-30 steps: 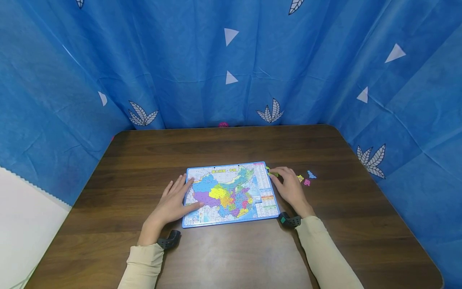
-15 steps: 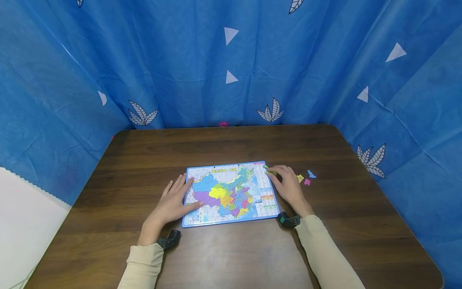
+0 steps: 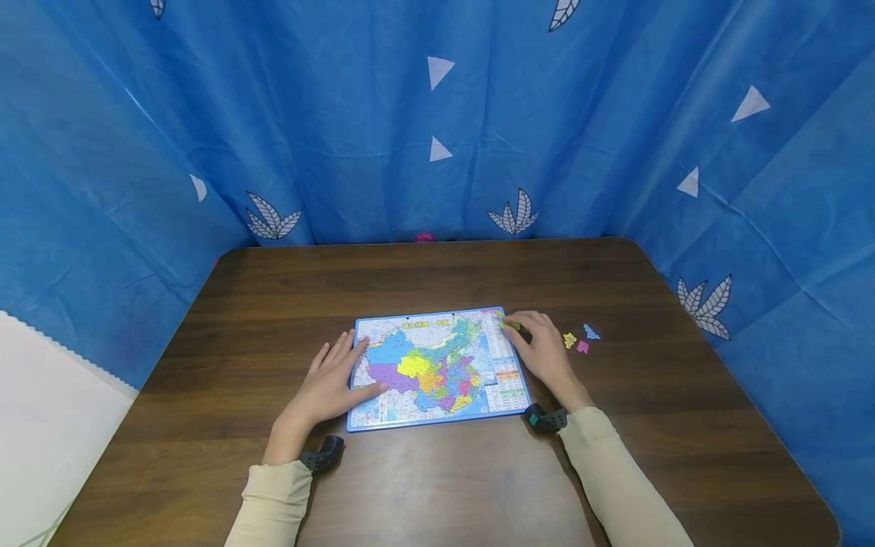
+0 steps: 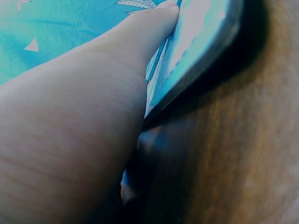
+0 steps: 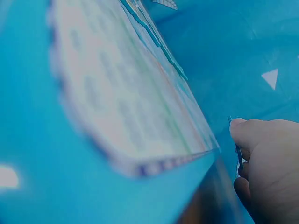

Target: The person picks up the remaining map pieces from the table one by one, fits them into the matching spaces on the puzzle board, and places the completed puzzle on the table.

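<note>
A China map puzzle board (image 3: 383, 327) with a blue border lies on the table. My left hand (image 3: 331, 386) rests on its left side, fingers spread and straight, the thumb on the lower left part of the map. By the board's upper right corner, my right hand (image 3: 544, 355) pinches a green puzzle piece (image 3: 510, 325). In the right wrist view that piece (image 5: 239, 156) appears edge-on between thumb and fingers, past the board's edge. Only the thumb side of the left hand (image 4: 135, 42) shows in the left wrist view, against the board's edge.
Right of the right hand lie a yellow piece (image 3: 570, 340), a pink piece (image 3: 582, 347) and a blue piece (image 3: 591, 332) on the brown wooden table (image 3: 437, 486). A blue curtain (image 3: 369, 114) hangs behind the table.
My right hand has moved slightly left with the green puzzle piece, which now overlaps the board's upper right corner. The left hand has stayed in place.
</note>
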`<state>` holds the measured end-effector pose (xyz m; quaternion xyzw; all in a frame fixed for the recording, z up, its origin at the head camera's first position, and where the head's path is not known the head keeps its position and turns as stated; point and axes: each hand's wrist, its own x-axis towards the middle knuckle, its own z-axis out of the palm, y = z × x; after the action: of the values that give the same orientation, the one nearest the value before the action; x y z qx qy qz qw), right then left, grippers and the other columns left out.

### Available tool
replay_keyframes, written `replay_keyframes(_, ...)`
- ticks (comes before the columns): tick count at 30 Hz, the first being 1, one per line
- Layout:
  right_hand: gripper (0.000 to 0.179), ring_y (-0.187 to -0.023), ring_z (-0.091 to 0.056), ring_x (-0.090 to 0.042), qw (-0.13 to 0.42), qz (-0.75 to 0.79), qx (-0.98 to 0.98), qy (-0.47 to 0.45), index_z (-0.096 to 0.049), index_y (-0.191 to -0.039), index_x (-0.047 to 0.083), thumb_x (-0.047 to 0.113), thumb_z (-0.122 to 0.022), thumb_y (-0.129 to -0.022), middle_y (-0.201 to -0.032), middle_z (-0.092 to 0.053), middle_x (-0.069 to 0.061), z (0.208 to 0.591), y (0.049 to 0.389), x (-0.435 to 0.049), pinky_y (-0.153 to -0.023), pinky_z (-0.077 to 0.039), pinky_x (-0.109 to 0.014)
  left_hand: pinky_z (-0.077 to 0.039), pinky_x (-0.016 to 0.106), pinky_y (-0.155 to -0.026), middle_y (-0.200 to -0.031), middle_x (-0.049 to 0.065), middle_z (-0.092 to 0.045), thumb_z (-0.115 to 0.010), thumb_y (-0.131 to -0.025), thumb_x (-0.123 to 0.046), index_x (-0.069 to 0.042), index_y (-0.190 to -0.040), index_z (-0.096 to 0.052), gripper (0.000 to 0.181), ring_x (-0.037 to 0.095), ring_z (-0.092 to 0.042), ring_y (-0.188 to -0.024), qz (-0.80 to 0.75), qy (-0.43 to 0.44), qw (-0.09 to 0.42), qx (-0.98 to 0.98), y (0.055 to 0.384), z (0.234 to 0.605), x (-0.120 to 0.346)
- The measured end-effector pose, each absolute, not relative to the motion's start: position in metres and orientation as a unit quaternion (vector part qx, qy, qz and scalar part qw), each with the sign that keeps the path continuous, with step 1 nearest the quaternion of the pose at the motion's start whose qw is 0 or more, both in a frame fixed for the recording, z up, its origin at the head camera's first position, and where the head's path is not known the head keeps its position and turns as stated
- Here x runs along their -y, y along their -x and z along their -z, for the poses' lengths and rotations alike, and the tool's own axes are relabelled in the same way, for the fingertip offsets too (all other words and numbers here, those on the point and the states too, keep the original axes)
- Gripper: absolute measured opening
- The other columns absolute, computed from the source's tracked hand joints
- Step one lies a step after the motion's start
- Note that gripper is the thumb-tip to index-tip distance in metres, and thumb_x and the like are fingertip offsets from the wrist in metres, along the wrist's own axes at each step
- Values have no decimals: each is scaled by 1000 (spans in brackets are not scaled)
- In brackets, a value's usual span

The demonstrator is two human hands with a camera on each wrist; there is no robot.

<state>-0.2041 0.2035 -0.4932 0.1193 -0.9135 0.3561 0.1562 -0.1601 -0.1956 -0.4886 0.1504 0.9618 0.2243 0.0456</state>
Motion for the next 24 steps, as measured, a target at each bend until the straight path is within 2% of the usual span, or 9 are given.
replay_keyframes(11,25,-120,-61,-36,159,-342,915,-142,-75,-120,6,18,-72,-99,-126,-70,-16,482,206,-199,-102,-50,-57,-4,62,-127,-171,18,-17,-67,-86,-68,-10,-162,-34,101,39,-12,-159,-226,-149,43,-962,160,489,195)
replay_keyframes(24,23,-116,-61,-32,158,-332,916,-160,-76,-119,9,16,-74,-97,-123,-71,-13,460,212,-191,-98,-54,-52,-4,63,-127,-171,18,-17,-65,-86,-70,-10,-162,-33,102,40,-12,-159,-224,-152,36,-962,159,491,196)
